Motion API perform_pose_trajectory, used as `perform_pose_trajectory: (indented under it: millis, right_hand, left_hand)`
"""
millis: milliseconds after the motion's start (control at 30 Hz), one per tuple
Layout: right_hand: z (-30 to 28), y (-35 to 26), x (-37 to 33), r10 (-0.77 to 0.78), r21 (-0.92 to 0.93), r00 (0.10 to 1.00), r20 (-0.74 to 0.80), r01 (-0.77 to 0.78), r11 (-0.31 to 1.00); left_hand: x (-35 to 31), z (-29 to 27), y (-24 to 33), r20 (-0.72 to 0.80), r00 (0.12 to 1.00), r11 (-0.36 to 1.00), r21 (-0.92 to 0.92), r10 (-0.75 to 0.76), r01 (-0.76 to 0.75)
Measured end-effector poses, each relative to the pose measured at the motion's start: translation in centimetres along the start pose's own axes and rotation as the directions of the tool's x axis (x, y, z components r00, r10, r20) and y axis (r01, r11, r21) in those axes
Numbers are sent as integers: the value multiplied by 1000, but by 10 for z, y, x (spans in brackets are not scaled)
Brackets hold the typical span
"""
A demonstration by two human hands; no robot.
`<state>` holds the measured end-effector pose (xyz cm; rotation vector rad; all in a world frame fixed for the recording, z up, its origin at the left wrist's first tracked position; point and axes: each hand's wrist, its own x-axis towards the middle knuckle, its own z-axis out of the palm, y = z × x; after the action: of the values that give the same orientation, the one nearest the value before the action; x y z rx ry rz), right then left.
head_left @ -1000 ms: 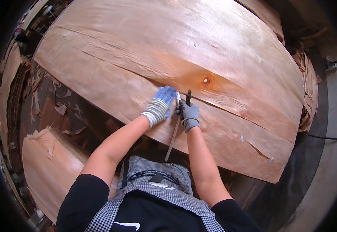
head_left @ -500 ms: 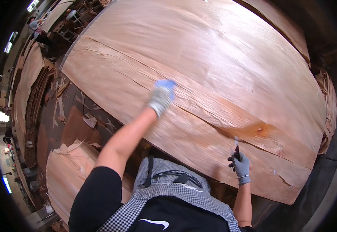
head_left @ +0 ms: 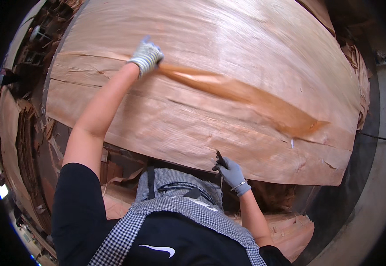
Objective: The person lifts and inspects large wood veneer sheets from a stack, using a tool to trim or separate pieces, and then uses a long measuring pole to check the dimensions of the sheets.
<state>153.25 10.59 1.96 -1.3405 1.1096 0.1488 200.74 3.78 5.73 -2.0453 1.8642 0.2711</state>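
support: stack of wood veneer sheets, big, fills most of view
top sheet: pale pink-tan, grain runs lengthwise, long splits across it
on top: darker orange veneer strip, blurred, lying diagonally
edges: ragged sheet ends at right side
below: more veneer scraps low down

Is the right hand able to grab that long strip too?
Probably not right away. The right hand sits at the sheet's near edge gripping a dark tool, while the strip lies farther up.
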Motion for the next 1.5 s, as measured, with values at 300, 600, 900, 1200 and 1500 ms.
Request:
perform_pose_trajectory:
  millis: [300,600,900,1200,1500]
  right_hand:
    - [43,-48,109,81,407,944,-319,59,911]
    - [23,-50,98,-362,-686,805,-470,-75,724]
    - [145,-123,110,-87,45,989,-122,93,995]
    - [354,-247,210,26,214,981,-191,16,977]
    - [350,-238,208,-492,-760,798,-349,66,647]
  left_hand:
    - [-54,60,123,-696,718,988,-107,5,-111]
    - [-73,90,198,-346,816,840,-123,463,-529]
    - [-245,149,53,-341,796,657,-449,501,-605]
    - [-227,205,-145,-363,923,887,-459,-131,-55]
    - [-199,201,-151,-382,868,867,-256,317,-428]
